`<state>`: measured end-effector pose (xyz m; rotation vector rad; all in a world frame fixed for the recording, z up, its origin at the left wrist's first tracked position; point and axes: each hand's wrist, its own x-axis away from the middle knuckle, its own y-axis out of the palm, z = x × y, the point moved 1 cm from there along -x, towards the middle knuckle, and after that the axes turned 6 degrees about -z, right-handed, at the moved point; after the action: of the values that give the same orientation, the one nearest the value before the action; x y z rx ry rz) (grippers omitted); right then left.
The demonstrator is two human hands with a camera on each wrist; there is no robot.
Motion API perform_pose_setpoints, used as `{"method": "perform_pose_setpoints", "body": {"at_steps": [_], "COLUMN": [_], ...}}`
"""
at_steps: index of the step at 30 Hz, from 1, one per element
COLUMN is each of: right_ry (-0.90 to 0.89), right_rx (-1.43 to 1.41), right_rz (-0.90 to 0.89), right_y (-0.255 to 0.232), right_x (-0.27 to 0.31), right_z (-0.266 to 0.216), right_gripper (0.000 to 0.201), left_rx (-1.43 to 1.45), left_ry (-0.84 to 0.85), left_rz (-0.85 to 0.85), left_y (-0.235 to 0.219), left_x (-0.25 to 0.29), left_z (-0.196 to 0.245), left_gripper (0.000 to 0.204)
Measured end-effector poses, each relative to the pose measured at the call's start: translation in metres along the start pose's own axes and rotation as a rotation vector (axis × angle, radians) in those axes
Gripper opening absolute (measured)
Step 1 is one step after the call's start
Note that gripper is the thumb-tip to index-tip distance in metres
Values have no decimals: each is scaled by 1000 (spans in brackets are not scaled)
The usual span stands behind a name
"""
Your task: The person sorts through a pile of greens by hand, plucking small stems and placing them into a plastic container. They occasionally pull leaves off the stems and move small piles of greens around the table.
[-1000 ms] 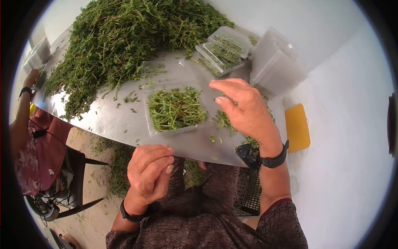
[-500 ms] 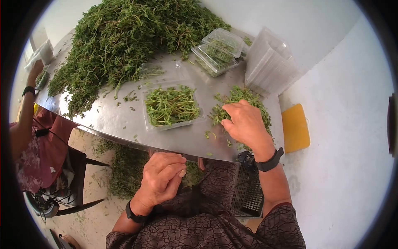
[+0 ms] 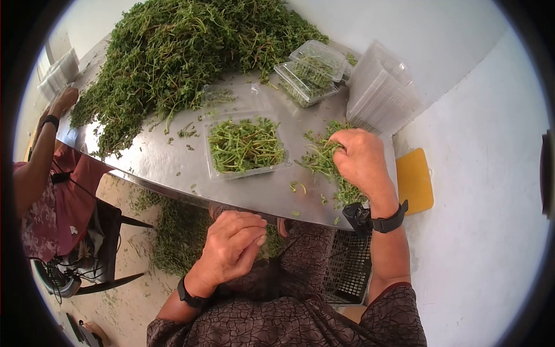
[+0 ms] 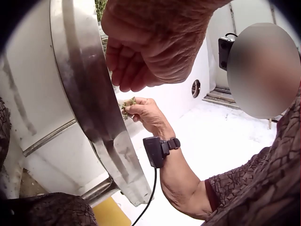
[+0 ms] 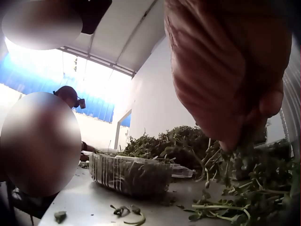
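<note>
My right hand [image 3: 364, 161] is at the small pile of leafy green sprigs [image 3: 319, 157] on the right of the table. Its thumb and fingers pinch some sprigs [image 4: 127, 109], seen in the left wrist view. To the left of it stands a clear plastic clamshell box [image 3: 215, 169], lid folded back, filled with cut greens [image 3: 245, 144]. Just in front of the table's near edge hangs my left hand [image 3: 234, 242], its fingers loosely bent and nothing seen in them.
A large heap of greens [image 3: 167, 63] covers the back of the metal table [image 3: 156, 173]. Filled boxes [image 3: 309, 75] and a stack of nested clear boxes [image 3: 384, 89] stand at the back right. Another person's arm [image 3: 43, 141] reaches in at far left. A black crate [image 3: 347, 266] is below.
My right hand has come down from beside the box onto the small pile, then shifted right, pinching sprigs. My left hand has moved slightly right and down.
</note>
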<state>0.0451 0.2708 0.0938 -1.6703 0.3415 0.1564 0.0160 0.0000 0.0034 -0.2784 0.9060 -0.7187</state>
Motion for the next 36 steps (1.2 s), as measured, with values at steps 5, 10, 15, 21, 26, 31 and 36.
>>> {"method": "perform_pose_setpoints", "body": {"at_steps": [5,10,15,21,26,31,36], "right_ry": [23,87,-39,-67,-46,245,312], "right_rx": [-133,-179,-38,13,-239,-659,-882], "right_rz": [-144,-329,-305,-268,-47,-13,97], "right_y": [12,6,20,34,18,-7,-15], "right_x": [4,1,-1,-6,-12,-17,-20], "right_z": [-3,-17,-23,-22,-16,-12,-20], "right_gripper": [25,33,33,21,14,13,13], "left_rx": [1,4,6,38,279,724,897], "left_ry": [-6,-21,-11,10,-95,-437,-511], "left_rz": [-6,-8,2,-4,-62,-110,-1], "left_y": [-2,-2,-2,-3,-13,-34,-31], "left_x": [0,2,-5,-9,-10,-23,-22], "left_z": [0,-3,-4,-3,-4,7,8], "left_gripper": [18,19,20,16,10,16,20]}}
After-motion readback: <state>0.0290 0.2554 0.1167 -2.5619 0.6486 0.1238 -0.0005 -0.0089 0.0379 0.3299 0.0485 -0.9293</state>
